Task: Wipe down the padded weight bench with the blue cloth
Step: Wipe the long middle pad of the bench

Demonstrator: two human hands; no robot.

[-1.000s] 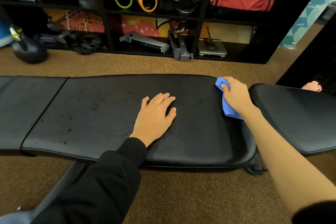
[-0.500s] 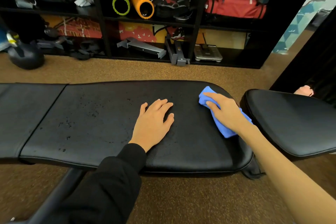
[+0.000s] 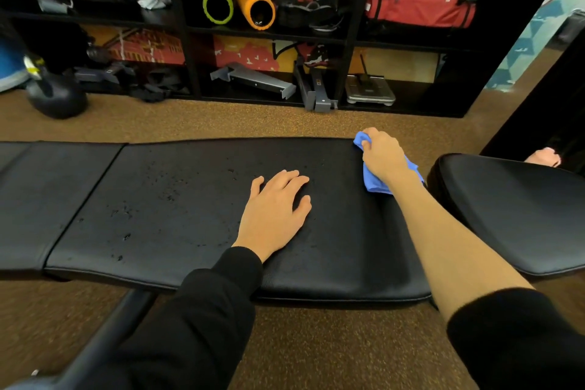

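**A:** Bench pad (image 3: 190, 215), black and padded, runs across the middle of the view from left to right. Where is the cloth?

**B:** The blue cloth (image 3: 373, 179) lies on the pad's far right corner, bunched under the right hand (image 3: 384, 153). The fingers curl over it and press it down against the far edge. Half a second ago the cloth sat nearer the middle of the pad's width, further from that far edge; now it has slid back up to the corner, close to where it was a second ago.

**A:** And the other hand?

**B:** The left hand (image 3: 273, 215) rests flat on the pad, palm down, fingers loosely spread, holding nothing. It has stayed in about the same spot through all three moments. Its sleeve is black and reaches the wrist; the right sleeve is pushed up to the elbow.

**A:** What does the surface look like?

**B:** Small droplets (image 3: 171, 196) speckle the pad to the left of the left hand. That patch looks unchanged.

**A:** What surrounds the bench?

**B:** A second black pad (image 3: 519, 215) sits just to the right, across a narrow gap. Speckled brown floor (image 3: 221, 122) lies beyond, then a black shelf unit (image 3: 357, 38) holding a green foam roller (image 3: 217, 3) beside an orange foam roller (image 3: 254, 6), and a red bag (image 3: 421, 5) to the right.
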